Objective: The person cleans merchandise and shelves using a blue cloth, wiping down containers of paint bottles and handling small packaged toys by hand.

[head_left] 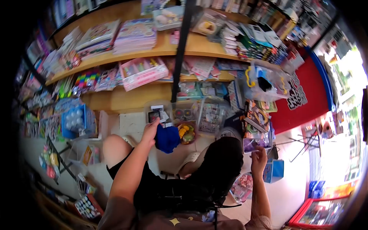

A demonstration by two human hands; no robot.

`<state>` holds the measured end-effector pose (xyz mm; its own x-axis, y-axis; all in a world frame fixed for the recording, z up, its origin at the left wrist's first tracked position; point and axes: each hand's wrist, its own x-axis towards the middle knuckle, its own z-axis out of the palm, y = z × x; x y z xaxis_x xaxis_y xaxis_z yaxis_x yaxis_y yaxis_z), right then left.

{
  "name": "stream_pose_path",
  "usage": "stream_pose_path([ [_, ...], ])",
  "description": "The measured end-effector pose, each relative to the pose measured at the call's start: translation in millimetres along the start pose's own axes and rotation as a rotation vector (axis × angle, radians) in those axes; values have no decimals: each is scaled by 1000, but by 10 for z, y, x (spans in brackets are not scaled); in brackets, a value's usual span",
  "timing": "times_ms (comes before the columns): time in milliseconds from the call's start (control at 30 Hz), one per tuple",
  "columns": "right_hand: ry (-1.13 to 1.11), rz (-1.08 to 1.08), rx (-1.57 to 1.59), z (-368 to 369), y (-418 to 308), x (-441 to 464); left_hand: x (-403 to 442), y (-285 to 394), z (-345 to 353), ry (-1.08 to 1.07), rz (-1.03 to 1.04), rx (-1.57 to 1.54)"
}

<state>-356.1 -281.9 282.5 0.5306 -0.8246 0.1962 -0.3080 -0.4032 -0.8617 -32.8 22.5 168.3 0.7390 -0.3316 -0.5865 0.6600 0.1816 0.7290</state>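
My left hand point(150, 132) is closed on a bunched dark blue cloth point(167, 138), held out in front of my knees. Just past it are a clear plastic bin point(147, 110) with small boxes in it and a round container with yellow and green items point(188, 134). On the right, my right hand point(259, 158) has its fingertips pinched at the near edge of a purple package point(253, 145). That package lies at the front of a box holding stacked printed items point(257, 119). What the cloth is exactly cannot be made out.
Wooden shelves point(161, 50) with books and a pink box point(143, 73) stand ahead. A clear bin with yellow handles point(264, 86) sits at upper right by a red panel point(299, 88). Blue basket point(78, 120) left; light-blue box point(273, 171) and bagged goods point(243, 186) on the floor.
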Motion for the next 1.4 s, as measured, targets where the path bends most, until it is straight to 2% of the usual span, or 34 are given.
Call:
stream_pose_path([
  [133, -448, -23, 301, 845, -685, 220, 104, -202, 105, -45, -107, -95],
  [167, -563, -27, 234, 1132, -784, 174, -45, -136, 217, -52, -118, -38],
  [233, -708, -170, 48, 1787, -318, 21, -139, -185, 405, -113, -128, -24],
  [267, -745, -108, 63, 2084, -116, -108, -77, -291, 439, -148, -141, -7],
  [300, -866, 61, -1, 2271, -46, -155, -110, -318, 505, -145, -144, -2],
  [400, -785, 367, 59, 2456, 306, -330, -64, -465, 571, -120, -60, 103],
  [467, -610, 584, 445, 2426, 616, -419, 49, -615, 480, -325, -172, 244],
  [500, -490, 729, 502, 2328, 291, -435, 35, -675, 459, -388, -200, 298],
  [567, -522, 773, 627, 2317, 346, -392, -61, -783, 458, -479, -180, 537],
  [600, -533, 792, 691, 2302, 358, -376, -148, -823, 447, -548, -161, 556],
  [700, -683, 716, 646, 2259, 373, -436, -441, -741, 464, -654, -357, 598],
  [733, -739, 703, 624, 2247, 376, -473, -418, -829, 405, -686, -312, 641],
  [800, -845, 529, 567, 2243, 366, -539, -333, -1037, 243, -745, -213, 723],
  [833, -897, 440, 536, 2246, 356, -568, -330, -1089, 153, -749, -121, 730],
  [867, -950, 349, 503, 2243, 312, -589, -366, -1050, 111, -691, 51, 947],
  [933, -1027, 317, 424, 2198, 223, -587, -429, -950, 10, -540, 408, 1365],
  [967, -1074, 282, 383, 2223, 291, -578, -488, -889, -64, -522, 536, 1345],
  [1100, -1153, 232, 128, 2252, 168, -609, -859, -530, -213, -440, 583, 1434],
  [1200, -1028, -174, 140, 2315, 123, -693, -1081, -348, -369, -398, 806, 1443],
  [1233, -1060, -146, 128, 2306, 78, -689, -1132, -319, -419, -373, 862, 1415],
  [1333, -1098, -139, 37, 2365, -23, -692, -1380, -137, -458, -290, 533, 1197],
  [1400, -1132, -151, -4, 2456, 28, -726, -1442, -114, -533, -165, 517, 973],
])
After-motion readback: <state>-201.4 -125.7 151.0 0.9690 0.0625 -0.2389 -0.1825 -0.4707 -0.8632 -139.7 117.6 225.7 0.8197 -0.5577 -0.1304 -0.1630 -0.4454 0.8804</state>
